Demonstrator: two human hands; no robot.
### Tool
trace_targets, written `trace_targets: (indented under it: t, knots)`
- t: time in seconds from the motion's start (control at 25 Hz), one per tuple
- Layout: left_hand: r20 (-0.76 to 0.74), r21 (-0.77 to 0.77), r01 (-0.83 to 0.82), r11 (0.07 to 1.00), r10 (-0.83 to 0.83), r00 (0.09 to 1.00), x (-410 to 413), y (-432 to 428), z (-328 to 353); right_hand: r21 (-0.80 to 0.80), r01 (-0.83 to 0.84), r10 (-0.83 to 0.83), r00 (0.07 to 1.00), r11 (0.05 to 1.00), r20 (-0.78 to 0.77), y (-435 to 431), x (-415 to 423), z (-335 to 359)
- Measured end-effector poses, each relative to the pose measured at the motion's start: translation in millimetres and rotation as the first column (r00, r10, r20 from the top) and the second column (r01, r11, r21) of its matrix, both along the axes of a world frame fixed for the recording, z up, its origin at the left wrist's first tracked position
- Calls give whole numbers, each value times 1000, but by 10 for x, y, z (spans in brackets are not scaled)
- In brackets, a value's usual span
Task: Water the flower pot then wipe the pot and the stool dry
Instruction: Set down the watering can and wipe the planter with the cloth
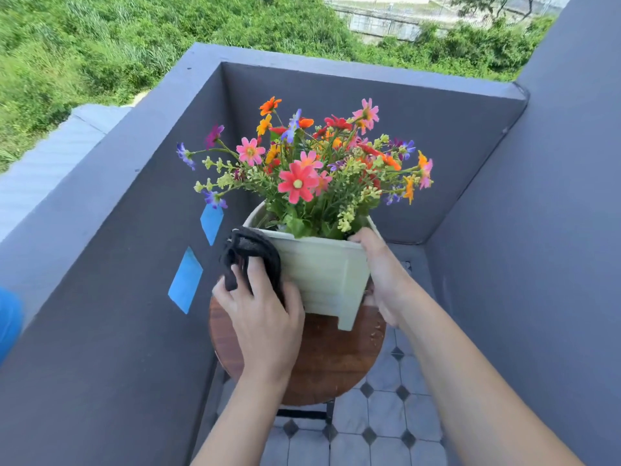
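A pale green square flower pot (324, 274) full of colourful flowers (312, 169) stands tilted towards me on a round brown wooden stool (331, 361). My left hand (265, 317) holds a black cloth (250, 255) against the pot's left wall and corner. My right hand (383, 274) grips the pot's right rim and side, thumb at the top edge. One pot foot (346, 322) shows above the stool top.
Dark grey balcony walls (134, 264) close in on the left, back and right. Two blue tape patches (185, 280) are stuck on the left wall. Grey tiled floor (386, 432) lies under the stool. Green bushes lie beyond the wall.
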State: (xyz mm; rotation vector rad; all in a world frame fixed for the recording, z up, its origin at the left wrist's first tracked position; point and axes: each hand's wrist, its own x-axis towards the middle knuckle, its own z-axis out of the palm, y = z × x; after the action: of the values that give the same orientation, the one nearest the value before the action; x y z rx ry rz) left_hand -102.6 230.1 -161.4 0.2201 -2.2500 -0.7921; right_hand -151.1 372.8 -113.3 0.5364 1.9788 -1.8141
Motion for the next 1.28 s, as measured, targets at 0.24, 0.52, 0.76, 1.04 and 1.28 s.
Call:
trace_targets:
  t: [0.24, 0.52, 0.76, 1.04, 1.28]
  knots:
    - [205, 21, 74, 997, -77, 976, 232, -87, -178, 14, -15, 15, 999, 1000, 47, -53, -38, 64]
    - [216, 955, -141, 260, -285, 934, 407, -363, 356, 36, -27, 25, 999, 999, 37, -14, -91, 59]
    - [364, 788, -213, 578, -159, 918, 480, -506, 497, -11, 43, -42, 997, 999, 65, -5, -131, 34]
    - [124, 542, 71, 837, -163, 979, 237, -258, 421, 14, 148, -148, 985, 989, 92, -65, -207, -1]
    - [31, 453, 324, 831, -378, 925, 192, -50, 252, 15, 158, -159, 982, 987, 101, -27, -285, -23]
